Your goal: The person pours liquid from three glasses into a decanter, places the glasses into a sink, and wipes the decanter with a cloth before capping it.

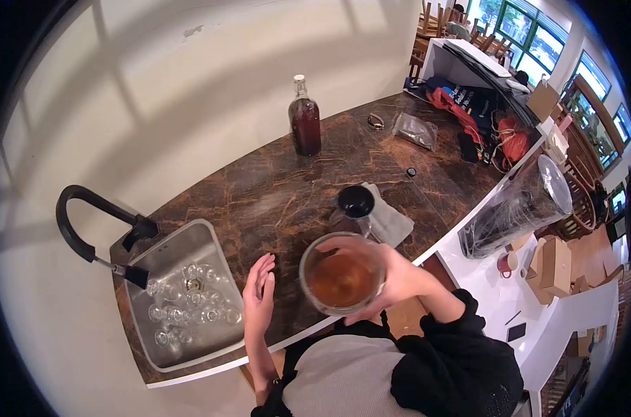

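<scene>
My right hand [392, 281] is wrapped round the right side of a large round glass vessel [343, 274], which has amber-brown liquid inside. Left of the vessel, my left hand [259, 283] is raised near the counter's front edge, fingers extended and holding nothing. Just behind the vessel stands a container with a black top [356, 201], beside a folded grey cloth [390, 217]. A swing-top bottle of dark red liquid [305, 125] is upright near the wall.
To the left, a steel sink [214, 260] holds several small clear glasses [183, 313] below a black faucet [86, 201]. A plastic packet [415, 131], bags [468, 104] and a small black cap [411, 172] lie at the right. A wrapped cylinder [513, 208] stands on a white desk.
</scene>
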